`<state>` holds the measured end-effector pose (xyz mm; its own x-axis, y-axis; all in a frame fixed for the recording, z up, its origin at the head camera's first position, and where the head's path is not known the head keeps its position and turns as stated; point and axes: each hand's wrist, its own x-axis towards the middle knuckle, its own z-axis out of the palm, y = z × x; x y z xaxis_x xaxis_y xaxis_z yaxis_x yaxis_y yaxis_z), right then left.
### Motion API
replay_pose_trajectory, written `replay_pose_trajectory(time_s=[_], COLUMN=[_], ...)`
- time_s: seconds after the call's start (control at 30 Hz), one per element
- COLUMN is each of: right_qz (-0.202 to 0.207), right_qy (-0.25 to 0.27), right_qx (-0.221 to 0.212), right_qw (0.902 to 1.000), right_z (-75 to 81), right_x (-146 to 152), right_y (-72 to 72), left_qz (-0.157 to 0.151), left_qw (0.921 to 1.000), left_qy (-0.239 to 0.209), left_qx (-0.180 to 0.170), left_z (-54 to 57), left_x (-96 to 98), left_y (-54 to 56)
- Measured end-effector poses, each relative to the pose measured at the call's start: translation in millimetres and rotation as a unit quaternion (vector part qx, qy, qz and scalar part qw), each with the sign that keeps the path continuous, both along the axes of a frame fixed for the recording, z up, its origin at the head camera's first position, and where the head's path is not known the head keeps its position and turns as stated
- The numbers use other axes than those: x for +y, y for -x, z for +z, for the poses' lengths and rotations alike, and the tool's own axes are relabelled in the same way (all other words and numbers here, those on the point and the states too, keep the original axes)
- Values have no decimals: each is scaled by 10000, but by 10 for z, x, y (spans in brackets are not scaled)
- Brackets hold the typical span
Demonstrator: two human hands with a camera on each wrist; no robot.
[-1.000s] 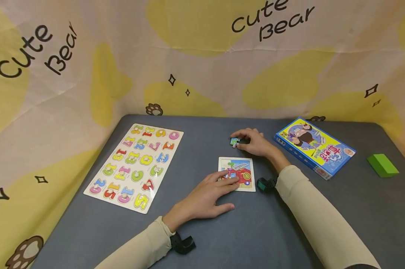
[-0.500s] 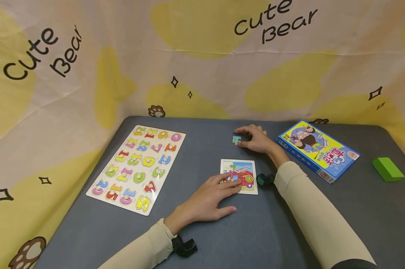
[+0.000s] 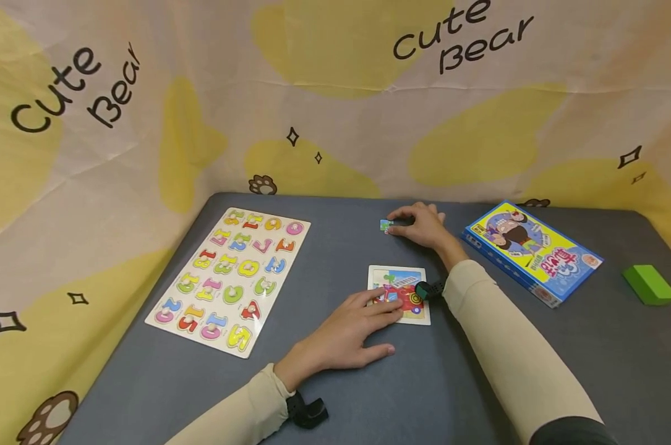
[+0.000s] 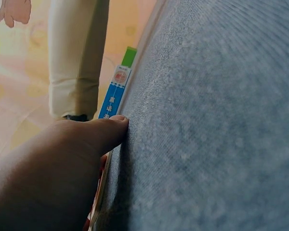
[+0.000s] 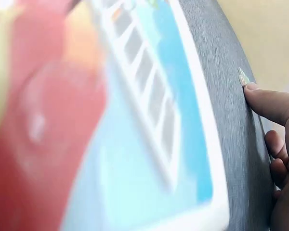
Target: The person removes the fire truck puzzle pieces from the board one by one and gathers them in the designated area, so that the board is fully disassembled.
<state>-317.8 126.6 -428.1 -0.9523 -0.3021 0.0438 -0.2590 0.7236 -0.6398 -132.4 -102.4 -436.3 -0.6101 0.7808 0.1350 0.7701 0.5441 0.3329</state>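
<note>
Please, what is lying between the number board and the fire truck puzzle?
In the head view, mostly bare grey table lies between the number board and the fire truck puzzle; the left hand lies lower down, partly over the puzzle.

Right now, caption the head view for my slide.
Left fingers rest on a red-truck picture; right fingers hold a small puzzle piece.

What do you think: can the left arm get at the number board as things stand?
Probably yes: nothing visible stands between the left grip and the board. The grip rests flat on the puzzle and seems to hold nothing.
</note>
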Motion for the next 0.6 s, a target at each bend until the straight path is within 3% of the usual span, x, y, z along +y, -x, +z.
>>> replay_pose_trajectory(time_s=[0.6], right_qz=[-77], right_qy=[-10], right_qx=[-4], right_qw=[10000], right_z=[4], right_x=[-423], right_y=[221], left_qz=[-6], left_qw=[9994], left_qy=[143], left_qx=[319], left_z=[-18], left_x=[-7], left_y=[-1])
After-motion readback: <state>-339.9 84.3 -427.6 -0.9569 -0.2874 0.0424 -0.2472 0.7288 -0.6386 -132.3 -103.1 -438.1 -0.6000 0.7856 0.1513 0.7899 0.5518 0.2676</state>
